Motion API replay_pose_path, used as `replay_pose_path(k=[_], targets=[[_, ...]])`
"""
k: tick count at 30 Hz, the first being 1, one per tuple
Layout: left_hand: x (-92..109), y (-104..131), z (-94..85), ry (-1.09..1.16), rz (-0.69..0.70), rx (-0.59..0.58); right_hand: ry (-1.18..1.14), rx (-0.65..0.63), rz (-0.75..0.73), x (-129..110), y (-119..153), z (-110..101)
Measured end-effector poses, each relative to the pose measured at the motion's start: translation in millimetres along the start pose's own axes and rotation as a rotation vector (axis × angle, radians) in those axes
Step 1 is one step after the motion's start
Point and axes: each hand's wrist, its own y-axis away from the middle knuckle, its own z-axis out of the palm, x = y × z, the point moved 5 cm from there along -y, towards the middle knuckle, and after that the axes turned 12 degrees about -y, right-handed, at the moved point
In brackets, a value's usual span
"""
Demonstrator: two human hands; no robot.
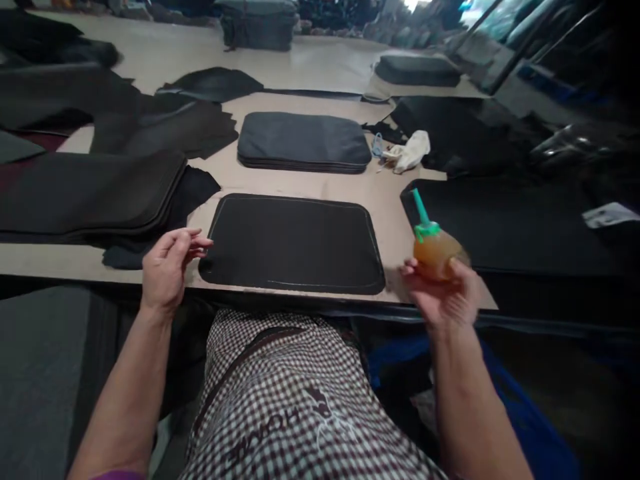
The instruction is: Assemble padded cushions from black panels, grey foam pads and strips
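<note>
A dark rounded panel (295, 243) with a thin pale line along its edge lies flat near the table's front edge. At its left edge is my left hand (170, 263), with fingers loosely bent, slightly apart and pointing toward it; I see nothing held there. My right hand (447, 293) grips a squeeze bottle (435, 257) to the right of the panel. The bottle contains amber liquid and has a green cap and long green nozzle, which points up and slightly left.
Behind the panel sits a stack of similar dark pieces (304, 141). Beside that stack is a crumpled whitish cloth or bag (413, 152). Dark sheets (90, 193) are piled at the left, and more dark material (520, 227) covers the right side.
</note>
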Motion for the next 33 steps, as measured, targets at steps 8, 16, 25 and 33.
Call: replay_pose_path(k=[8, 16, 25, 33], targets=[[13.0, 10.5, -16.7, -0.139, 0.106, 0.13, 0.582, -0.045, 0.013, 31.5, 53.7, 30.7], [5.6, 35.9, -33.8, -0.144, 0.054, 0.206, 0.88, -0.456, -0.115, 112.9, 75.1, 136.9], [-3.5, 41.8, -37.0, -0.124, 0.009, 0.182, 0.926, -0.495, -0.129, 131.2, 77.4, 155.8], [-5.9, 42.5, -41.0, -0.123, -0.014, 0.206, 0.312, -0.339, 0.287, 136.6, 65.6, 132.6]])
